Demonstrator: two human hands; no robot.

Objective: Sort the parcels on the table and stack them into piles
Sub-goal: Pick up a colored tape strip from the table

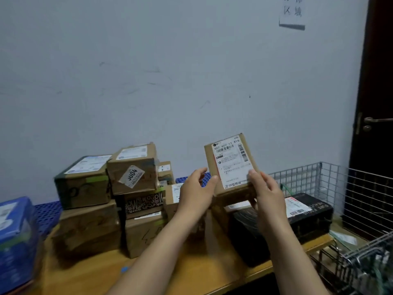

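Cardboard wrapped the small parcel (231, 167), which was held upright in the air above the wooden table (191, 269), its white shipping label (230, 160) facing the camera. The right hand (266, 192) pinched its lower right corner, thumb on the label and fingers behind. The left hand (196, 192) cupped the lower left edge with curled fingers, one tip against the side. A black parcel (297, 220) lay on the table just below. To the left, brown boxes (83, 179) stood stacked in piles against the wall (148, 71), and a blue parcel (14, 241) sat at the far left. A wire basket (308, 177) stood to the right, near a dark door (376, 81).
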